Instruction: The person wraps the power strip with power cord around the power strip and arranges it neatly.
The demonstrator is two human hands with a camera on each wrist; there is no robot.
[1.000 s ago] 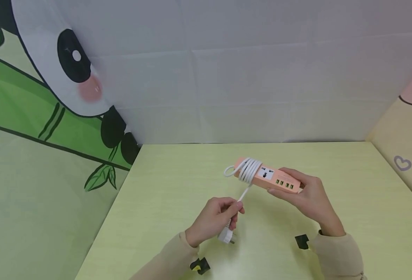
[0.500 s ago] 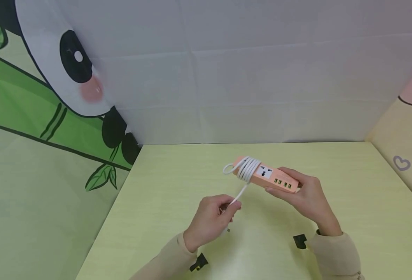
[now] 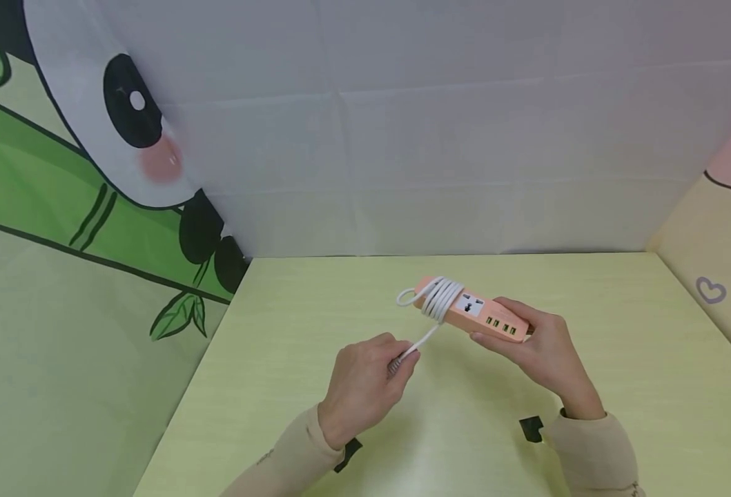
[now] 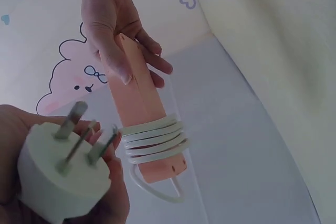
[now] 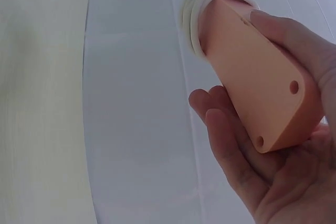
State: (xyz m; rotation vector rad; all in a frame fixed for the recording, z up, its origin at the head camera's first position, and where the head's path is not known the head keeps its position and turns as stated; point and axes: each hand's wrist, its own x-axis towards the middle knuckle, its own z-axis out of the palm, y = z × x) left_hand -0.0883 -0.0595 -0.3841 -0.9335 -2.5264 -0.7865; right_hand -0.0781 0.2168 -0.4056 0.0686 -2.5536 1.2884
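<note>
My right hand [image 3: 545,352] grips the near end of a pink power strip [image 3: 495,321], thumb on one long side and fingers on the other, held above the table. Several turns of white cord [image 3: 442,299] wrap its far end, and a small loop sticks out past that end. From the wrap the cord runs down to my left hand [image 3: 368,386], which pinches it near the plug. In the left wrist view the white plug [image 4: 63,171] lies within the left hand, its three metal prongs pointing up; the head view hides it behind that hand.
A pale yellow table [image 3: 303,310] lies beneath both hands. Black tape pieces [image 3: 531,429] are stuck near its front, one partly behind the left sleeve. A pale cloth wall [image 3: 427,138] stands behind, with printed cartoon panels at both sides.
The left hand has shifted slightly left and turned over, so the plug, visible below it before, is now hidden in the head view. The right hand and power strip have barely moved.
</note>
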